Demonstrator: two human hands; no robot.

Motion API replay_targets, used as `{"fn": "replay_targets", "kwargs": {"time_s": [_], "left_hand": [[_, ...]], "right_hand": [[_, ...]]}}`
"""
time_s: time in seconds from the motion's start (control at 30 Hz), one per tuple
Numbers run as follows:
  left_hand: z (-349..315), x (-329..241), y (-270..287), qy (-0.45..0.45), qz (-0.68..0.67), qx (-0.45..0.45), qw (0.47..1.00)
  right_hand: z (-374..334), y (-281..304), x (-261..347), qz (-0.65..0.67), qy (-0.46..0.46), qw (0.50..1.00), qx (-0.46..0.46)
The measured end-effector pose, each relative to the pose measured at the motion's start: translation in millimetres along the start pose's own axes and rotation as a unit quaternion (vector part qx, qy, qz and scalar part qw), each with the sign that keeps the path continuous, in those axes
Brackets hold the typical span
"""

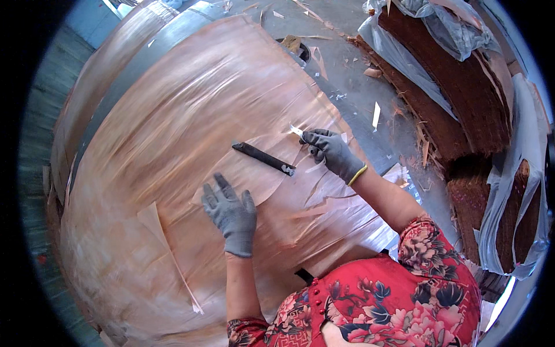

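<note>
My left hand [231,220], in a grey glove, lies flat with spread fingers on a loose piece of thin wood veneer [263,188]. That piece rests on a large, wrinkled veneer sheet [191,110]. Farther right, my right hand [334,151], gloved in grey with a yellow cuff edge, is closed on a small, shiny, pale blade-like piece [296,130]. Its tip points left, at or just above the sheet; its exact kind is unclear. Between both hands a long black bar [263,158] with a whitish right end lies across the veneer.
A narrow veneer strip [167,248] lies left of my left hand. Stacked dark brown sheets [457,75] with torn clear plastic [404,63] stand at the right. Scraps litter the grey floor [370,104], and a dark round container [302,53] sits past the sheet's far edge.
</note>
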State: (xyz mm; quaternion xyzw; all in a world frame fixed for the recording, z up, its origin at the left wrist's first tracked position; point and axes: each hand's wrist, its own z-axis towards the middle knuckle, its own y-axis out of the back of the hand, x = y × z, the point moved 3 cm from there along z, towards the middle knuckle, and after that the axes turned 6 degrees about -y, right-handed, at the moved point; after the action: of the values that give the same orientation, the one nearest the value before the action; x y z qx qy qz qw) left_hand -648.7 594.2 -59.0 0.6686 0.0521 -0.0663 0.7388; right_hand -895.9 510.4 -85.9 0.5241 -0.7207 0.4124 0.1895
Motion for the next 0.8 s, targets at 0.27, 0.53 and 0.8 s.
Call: {"fn": "replay_targets", "kwargs": {"time_s": [0.27, 0.53, 0.8], "left_hand": [[68, -69, -14, -0.316, -0.219, -0.116, 0.916], [101, -89, -42, -0.325, -0.232, -0.054, 0.915], [94, -91, -55, -0.307, -0.136, -0.062, 0.94]], "right_hand": [[9, 0, -3, -0.006, -0.02, 1.0, -0.016], [18, 11, -11, 0.049, -0.042, 0.997, 0.043], [12, 11, -11, -0.06, -0.047, 0.997, -0.024]]}}
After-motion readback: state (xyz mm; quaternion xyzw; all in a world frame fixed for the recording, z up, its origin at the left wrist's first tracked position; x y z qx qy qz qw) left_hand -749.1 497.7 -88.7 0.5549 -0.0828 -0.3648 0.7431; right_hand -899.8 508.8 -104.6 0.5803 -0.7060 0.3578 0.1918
